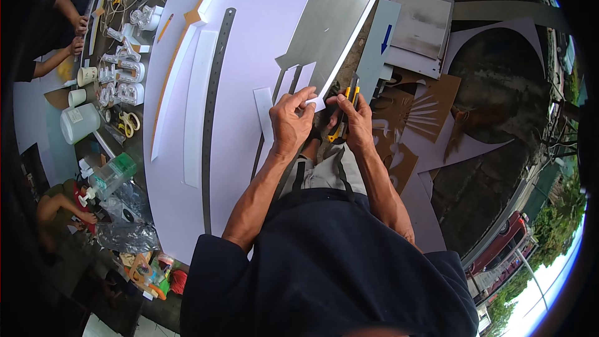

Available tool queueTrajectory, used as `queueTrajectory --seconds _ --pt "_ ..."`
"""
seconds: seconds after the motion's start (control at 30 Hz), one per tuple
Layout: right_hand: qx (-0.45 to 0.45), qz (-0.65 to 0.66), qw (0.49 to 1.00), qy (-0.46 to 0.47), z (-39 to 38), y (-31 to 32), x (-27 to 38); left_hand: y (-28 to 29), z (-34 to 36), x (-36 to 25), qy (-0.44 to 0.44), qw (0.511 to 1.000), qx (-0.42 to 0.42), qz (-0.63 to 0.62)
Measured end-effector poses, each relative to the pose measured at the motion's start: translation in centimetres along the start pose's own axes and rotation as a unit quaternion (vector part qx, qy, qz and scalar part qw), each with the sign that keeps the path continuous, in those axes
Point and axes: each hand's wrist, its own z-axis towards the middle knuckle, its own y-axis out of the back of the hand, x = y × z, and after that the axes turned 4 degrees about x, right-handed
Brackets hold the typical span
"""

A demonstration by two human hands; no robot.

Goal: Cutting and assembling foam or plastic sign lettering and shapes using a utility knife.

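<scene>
My left hand (292,123) pinches a small white piece (316,103) near the metal table's edge. My right hand (359,122) grips a yellow utility knife (343,118), its blade end pointing up, just right of the white piece. Narrow white strips (262,112) lie left of and behind my left hand on a large white board (249,37), partly overlapping a dark metal rule. Farther left on the board, a long dark ruler (217,75) lies beside a curved white strip with a brown edge (176,72) and a long white panel (198,100).
Acrylic-like shaped pieces (130,72), cups, scissors (128,125) and bottles (112,171) crowd the left. A co-worker's hands (78,37) are at upper left; another person's leg (53,206) is lower left. Grey panels (415,25) and brown cut-out sheets (418,112) lie to the right, a vehicle beyond.
</scene>
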Motion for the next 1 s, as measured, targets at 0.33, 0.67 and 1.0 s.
queueTrajectory --seconds 0.33,0.67,1.0 --pt "0.045 -0.043 0.998 -0.001 -2.1 -0.5 1.2 5.0 0.8 -4.1 0.151 0.944 -0.062 -0.288" --pt "0.175 -0.217 0.959 0.05 -5.6 -6.4 8.6 11.8 2.3 -8.4 0.055 0.906 -0.193 -0.372" --pt "0.22 -0.429 0.87 0.103 -1.9 -6.6 11.4 7.0 2.0 -9.7 0.062 0.862 -0.253 -0.434"
